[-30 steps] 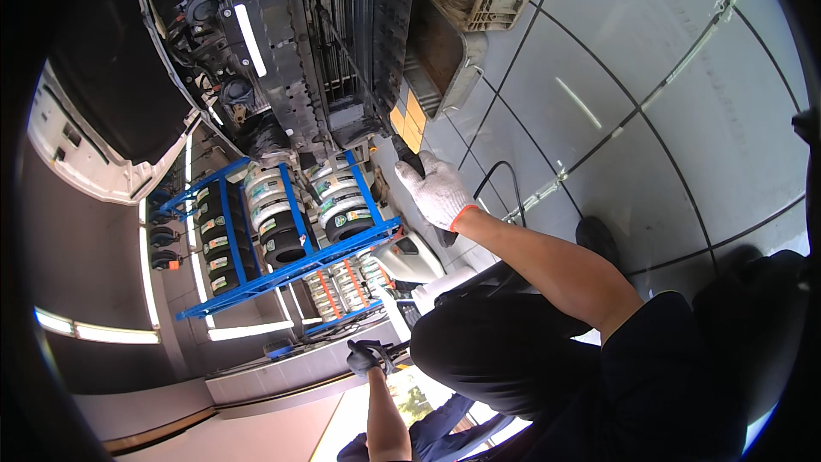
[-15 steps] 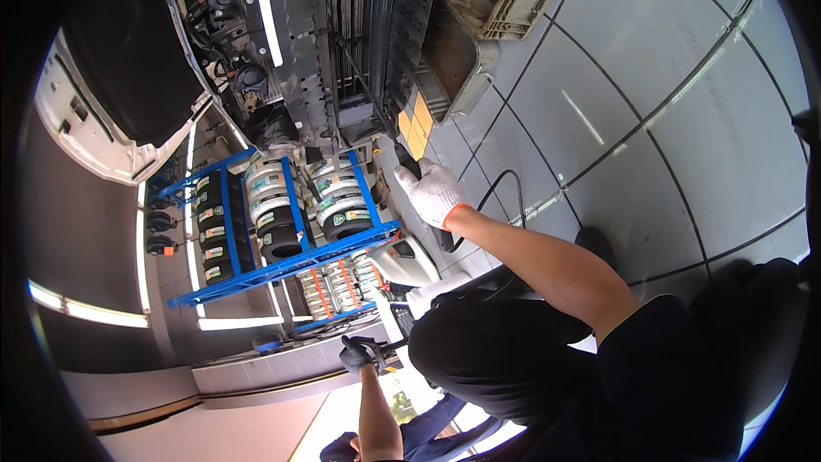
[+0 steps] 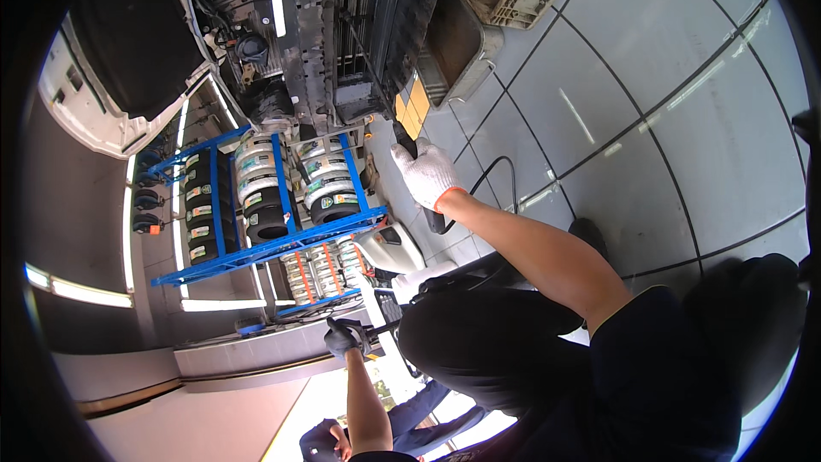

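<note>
Well off to the left of the grip stood a blue steel rack of wrapped tyres (image 3: pixel 274 205), and below the grip a co-worker's dark-gloved hand (image 3: pixel 346 338) held a small dark tool of its own, apart from the work. The person's right hand (image 3: pixel 428 173), in a white knitted glove with an orange cuff, was closed fully round the long black tool handle (image 3: pixel 436 221). The tool's upper end met the dark underside of the raised car (image 3: pixel 342 43) just above the grip, beside a yellow-orange panel (image 3: pixel 412 107). The left hand was not to be seen. To do this well, it seemed best to keep wrist and forearm in line with the handle, so the head sat square on its fitting instead of slipping. The thin black hose (image 3: pixel 500 173) looping to the right of the grip over the grey tiled floor (image 3: pixel 650 120) probably needed slack and clear room.
</note>
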The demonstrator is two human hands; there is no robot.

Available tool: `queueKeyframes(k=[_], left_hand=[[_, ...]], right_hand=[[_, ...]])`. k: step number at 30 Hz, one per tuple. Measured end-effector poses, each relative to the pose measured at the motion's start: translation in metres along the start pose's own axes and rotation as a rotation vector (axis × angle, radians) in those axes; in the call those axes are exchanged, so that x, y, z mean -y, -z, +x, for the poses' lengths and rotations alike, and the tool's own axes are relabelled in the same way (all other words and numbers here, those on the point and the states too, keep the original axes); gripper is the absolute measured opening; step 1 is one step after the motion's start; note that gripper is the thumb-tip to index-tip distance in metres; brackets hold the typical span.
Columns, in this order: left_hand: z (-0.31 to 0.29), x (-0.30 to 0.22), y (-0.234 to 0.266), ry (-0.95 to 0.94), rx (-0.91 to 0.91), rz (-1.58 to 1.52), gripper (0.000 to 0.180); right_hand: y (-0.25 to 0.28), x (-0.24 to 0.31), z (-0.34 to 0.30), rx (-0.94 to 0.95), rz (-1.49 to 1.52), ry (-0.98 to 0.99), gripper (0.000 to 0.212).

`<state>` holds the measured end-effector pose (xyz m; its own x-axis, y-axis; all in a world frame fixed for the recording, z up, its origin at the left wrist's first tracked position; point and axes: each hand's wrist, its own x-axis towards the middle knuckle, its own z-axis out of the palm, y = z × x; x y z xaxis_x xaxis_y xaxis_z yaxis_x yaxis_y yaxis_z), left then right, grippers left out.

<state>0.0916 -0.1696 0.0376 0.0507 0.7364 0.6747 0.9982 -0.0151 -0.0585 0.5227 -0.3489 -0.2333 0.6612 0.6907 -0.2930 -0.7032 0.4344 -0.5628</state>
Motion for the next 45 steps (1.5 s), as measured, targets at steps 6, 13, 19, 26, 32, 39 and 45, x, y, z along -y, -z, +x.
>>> queueKeyframes(k=[6, 13, 19, 26, 32, 39, 45], left_hand=[[0.012, 0.017, -0.009, -0.083, 0.055, -0.125, 0.073], [0.023, 0.030, -0.017, -0.021, 0.017, -0.142, 0.072], [0.029, 0.033, -0.019, -0.041, 0.075, -0.245, 0.073], [0.005, 0.008, -0.009, -0.051, 0.063, -0.203, 0.074], [0.000, 0.003, -0.007, -0.083, 0.088, -0.248, 0.075], [0.015, 0.007, 0.005, -0.056, 0.339, -0.366, 0.071], [0.054, 0.005, 0.092, -0.010, 0.487, -0.278, 0.050]], right_hand=[[0.001, -0.009, -0.022, 0.087, -0.027, -0.107, 0.058], [-0.003, -0.017, -0.004, 0.014, -0.096, -0.009, 0.061], [-0.011, -0.022, 0.004, 0.032, 0.060, -0.082, 0.058], [0.005, -0.009, 0.019, 0.081, 0.021, -0.055, 0.059], [-0.005, -0.016, 0.043, 0.068, 0.059, -0.083, 0.062], [-0.012, -0.033, 0.052, 0.098, 0.015, -0.095, 0.060], [-0.010, -0.033, 0.042, 0.131, 0.212, -0.150, 0.043]])
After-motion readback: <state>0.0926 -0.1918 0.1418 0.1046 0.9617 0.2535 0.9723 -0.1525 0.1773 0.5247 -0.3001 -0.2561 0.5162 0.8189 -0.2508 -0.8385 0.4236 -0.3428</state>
